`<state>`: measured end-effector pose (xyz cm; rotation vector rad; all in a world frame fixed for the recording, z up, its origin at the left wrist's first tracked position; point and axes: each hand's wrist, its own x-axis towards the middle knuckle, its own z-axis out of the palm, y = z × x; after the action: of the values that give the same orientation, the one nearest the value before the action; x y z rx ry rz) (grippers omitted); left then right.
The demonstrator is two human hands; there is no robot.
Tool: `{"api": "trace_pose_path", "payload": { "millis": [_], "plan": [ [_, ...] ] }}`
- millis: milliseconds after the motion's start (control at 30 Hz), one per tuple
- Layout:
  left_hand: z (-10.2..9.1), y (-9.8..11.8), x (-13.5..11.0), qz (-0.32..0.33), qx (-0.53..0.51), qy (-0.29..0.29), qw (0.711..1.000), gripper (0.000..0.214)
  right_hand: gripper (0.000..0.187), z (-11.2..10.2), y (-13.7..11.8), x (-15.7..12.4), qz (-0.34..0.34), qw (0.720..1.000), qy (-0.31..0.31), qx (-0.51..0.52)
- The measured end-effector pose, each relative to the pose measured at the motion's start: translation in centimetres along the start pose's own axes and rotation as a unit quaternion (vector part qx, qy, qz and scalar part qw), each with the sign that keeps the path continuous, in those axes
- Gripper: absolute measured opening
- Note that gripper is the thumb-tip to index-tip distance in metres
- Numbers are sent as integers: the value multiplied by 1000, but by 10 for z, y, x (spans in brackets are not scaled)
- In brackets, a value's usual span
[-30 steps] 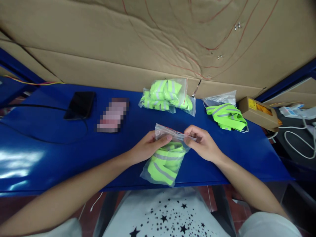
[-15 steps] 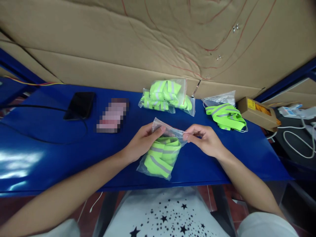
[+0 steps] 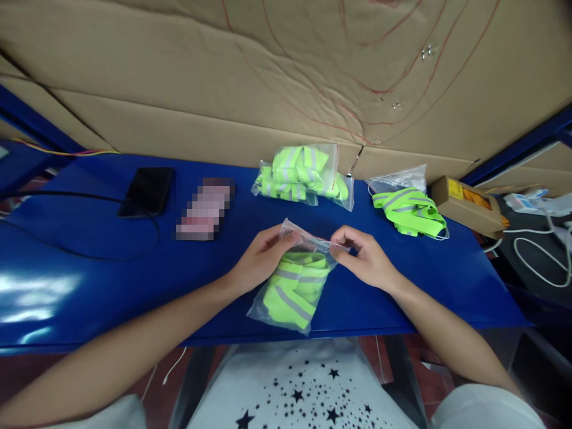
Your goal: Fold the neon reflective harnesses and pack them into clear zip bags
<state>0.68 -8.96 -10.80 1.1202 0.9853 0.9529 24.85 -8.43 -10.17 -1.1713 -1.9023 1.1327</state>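
Observation:
A clear zip bag point(image 3: 259, 310) with a folded neon-yellow reflective strap point(image 3: 297, 289) inside hangs between my hands over the front of the table. My left hand point(image 3: 263, 257) pinches the bag's upper left side, thumb on top. At the upper right corner, my right hand point(image 3: 364, 255) grips the bag between thumb and curled fingers. The bag's top edge, with a reddish line, runs between the two hands. Whether the zip is sealed, I cannot tell.
Several bagged yellow straps point(image 3: 304, 170) are piled at the back of the blue table point(image 3: 102, 298). A loose strap point(image 3: 409, 210) lies right, by a cardboard box point(image 3: 467, 208). To the left are a black device point(image 3: 146, 190), a cable and a blurred pink object point(image 3: 205, 208).
My right hand has shifted slightly left along the bag's top edge, and its corner now sticks out past the fingers. The bag has dropped a little toward me.

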Motion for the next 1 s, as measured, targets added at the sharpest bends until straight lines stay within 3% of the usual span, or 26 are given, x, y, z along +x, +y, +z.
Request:
{"api": "trace_pose_path", "payload": {
  "millis": [267,700,1000],
  "plan": [
    [1,1,-1,62,61,3,996,36,16,4,-3,0,-38,999,0,-20],
    [2,-5,-4,60,83,-59,993,39,12,9,-3,-2,-26,1000,-6,1],
    [4,-11,-7,5,65,-123,990,51,10,8,-1,-3,-24,999,-39,6]
  ]
}}
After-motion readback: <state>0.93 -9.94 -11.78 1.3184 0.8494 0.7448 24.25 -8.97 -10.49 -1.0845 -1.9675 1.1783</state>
